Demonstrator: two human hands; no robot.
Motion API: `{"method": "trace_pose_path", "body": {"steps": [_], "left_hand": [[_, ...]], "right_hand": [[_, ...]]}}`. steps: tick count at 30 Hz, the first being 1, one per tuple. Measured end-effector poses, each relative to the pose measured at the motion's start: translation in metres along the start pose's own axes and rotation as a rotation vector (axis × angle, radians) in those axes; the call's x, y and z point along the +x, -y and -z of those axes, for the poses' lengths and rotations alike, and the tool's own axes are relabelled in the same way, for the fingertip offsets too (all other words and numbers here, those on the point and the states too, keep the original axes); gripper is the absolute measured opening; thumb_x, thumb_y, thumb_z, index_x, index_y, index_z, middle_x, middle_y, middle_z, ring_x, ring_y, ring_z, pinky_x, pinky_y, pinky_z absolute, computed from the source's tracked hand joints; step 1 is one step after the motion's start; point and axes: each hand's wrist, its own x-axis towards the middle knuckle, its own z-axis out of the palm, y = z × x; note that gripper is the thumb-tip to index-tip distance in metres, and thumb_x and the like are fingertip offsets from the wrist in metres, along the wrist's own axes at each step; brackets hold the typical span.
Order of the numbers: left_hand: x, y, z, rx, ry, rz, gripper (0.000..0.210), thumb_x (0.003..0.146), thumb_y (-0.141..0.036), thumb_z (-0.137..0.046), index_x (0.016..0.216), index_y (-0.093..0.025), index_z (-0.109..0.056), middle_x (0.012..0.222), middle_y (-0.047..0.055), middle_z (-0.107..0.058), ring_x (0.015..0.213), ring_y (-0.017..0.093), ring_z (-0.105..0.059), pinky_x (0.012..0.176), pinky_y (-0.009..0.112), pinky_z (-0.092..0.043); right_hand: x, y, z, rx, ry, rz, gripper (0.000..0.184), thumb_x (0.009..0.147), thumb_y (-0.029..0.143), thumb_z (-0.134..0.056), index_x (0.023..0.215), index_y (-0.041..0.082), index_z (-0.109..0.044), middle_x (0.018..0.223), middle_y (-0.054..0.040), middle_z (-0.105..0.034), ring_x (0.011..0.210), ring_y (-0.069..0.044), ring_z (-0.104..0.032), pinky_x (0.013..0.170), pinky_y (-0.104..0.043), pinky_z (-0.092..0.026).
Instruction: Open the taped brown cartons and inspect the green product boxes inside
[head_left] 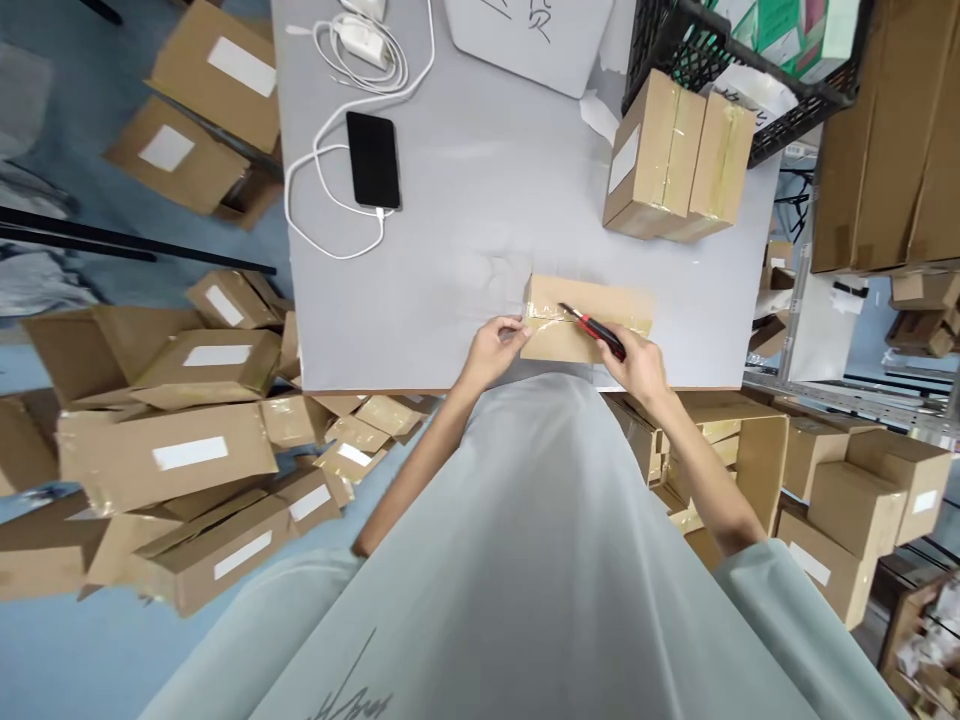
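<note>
A small cardboard box sealed with clear tape lies near the front edge of the table, in front of my body. My left hand is at the box's left end, fingers curled and fingertips against its edge. In my right hand is a red and black utility knife, gripped by its handle. Its tip points left and rests at the taped seam on top of the box. Whether the blade has gone through the tape, I cannot tell.
Two taped boxes stand at the right beside a black crate. A phone with a white cable lies at the left. A grey laptop-like slab is at the back. Cardboard boxes crowd the floor.
</note>
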Motion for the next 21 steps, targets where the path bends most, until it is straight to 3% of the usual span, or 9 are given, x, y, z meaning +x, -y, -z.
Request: {"method": "trace_pose_path", "body": {"steps": [4,8,12,17,21], "left_hand": [[0.004,0.005,-0.003,-0.013,-0.013,-0.035,0.056,0.076,-0.072,-0.090,0.093,-0.021,-0.075,0.131,0.016,-0.080,0.115,0.031,-0.078,0.096,0.044,-0.068],[0.007,0.013,0.000,0.008,-0.009,-0.070,0.049,0.078,-0.066,-0.091,0.091,-0.021,-0.077,0.120,0.014,-0.080,0.102,0.028,-0.078,0.086,0.042,-0.069],[0.006,0.017,0.000,0.022,0.023,-0.078,0.042,0.083,-0.060,-0.089,0.094,-0.021,-0.078,0.121,0.014,-0.078,0.104,0.028,-0.077,0.091,0.045,-0.068],[0.003,0.017,-0.002,-0.004,0.035,-0.093,0.038,0.087,-0.057,-0.086,0.095,-0.021,-0.077,0.125,0.013,-0.077,0.112,0.030,-0.076,0.099,0.049,-0.068],[0.001,0.015,-0.002,-0.035,0.041,-0.114,0.039,0.087,-0.059,-0.085,0.095,-0.022,-0.076,0.125,0.013,-0.076,0.119,0.031,-0.075,0.103,0.049,-0.067]], "right_hand": [[0.029,0.037,0.020,-0.225,0.251,0.090,0.050,0.122,0.050,-0.042,0.154,0.024,-0.071,0.128,-0.0126,-0.085,0.108,-0.031,-0.080,0.081,-0.034,-0.053],[0.044,0.064,0.042,-0.414,0.412,0.105,0.052,0.124,0.049,-0.036,0.158,0.025,-0.067,0.130,-0.0134,-0.082,0.107,-0.030,-0.079,0.075,-0.033,-0.045],[0.047,0.078,0.055,-0.528,0.477,0.105,0.052,0.125,0.047,-0.032,0.159,0.026,-0.064,0.130,-0.0137,-0.079,0.108,-0.029,-0.077,0.073,-0.033,-0.039],[0.045,0.084,0.056,-0.619,0.500,0.132,0.054,0.125,0.046,-0.026,0.157,0.023,-0.063,0.128,-0.0159,-0.078,0.103,-0.029,-0.076,0.069,-0.034,-0.037],[0.045,0.090,0.055,-0.679,0.510,0.193,0.049,0.123,0.025,-0.026,0.161,0.020,-0.057,0.129,-0.0181,-0.076,0.104,-0.028,-0.076,0.068,-0.034,-0.037]]}}
